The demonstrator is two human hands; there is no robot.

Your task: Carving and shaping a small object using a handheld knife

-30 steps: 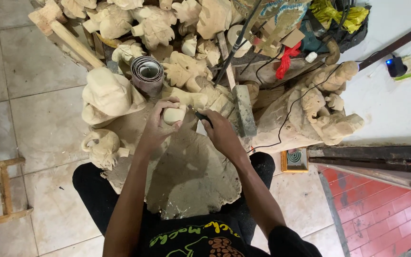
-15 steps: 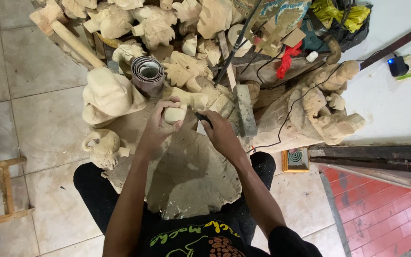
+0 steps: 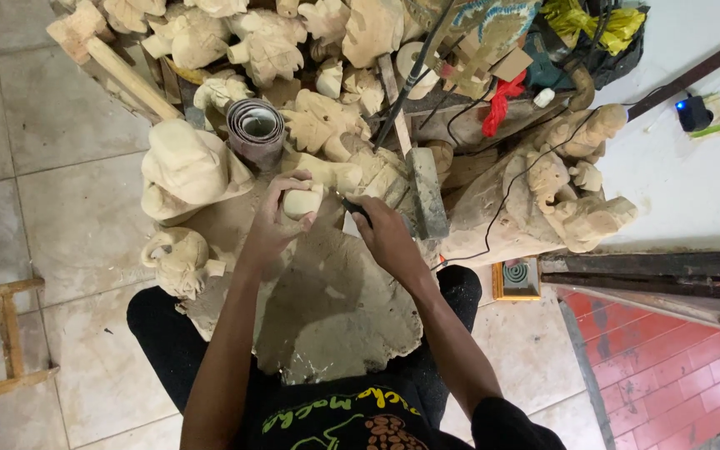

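My left hand (image 3: 272,223) grips a small pale wooden carving (image 3: 302,201), held up over a dusty cloth (image 3: 335,312) spread across my lap. My right hand (image 3: 383,232) is closed around a thin dark carving tool (image 3: 353,206) whose tip meets the right side of the small carving. Both forearms reach forward from my black shirt. The tool's blade is mostly hidden by my fingers.
A heap of unfinished pale wooden figures (image 3: 310,50) fills the floor ahead. A roll of sandpaper (image 3: 254,129) stands beside a large figure (image 3: 183,167). A long grey block (image 3: 428,192) and a big carved piece (image 3: 560,196) lie to the right, with a black cable (image 3: 510,187). Wooden frame (image 3: 2,333) at left.
Both hands stay on the small carving; the right hand has shifted only slightly with the tool. The view is otherwise the same.
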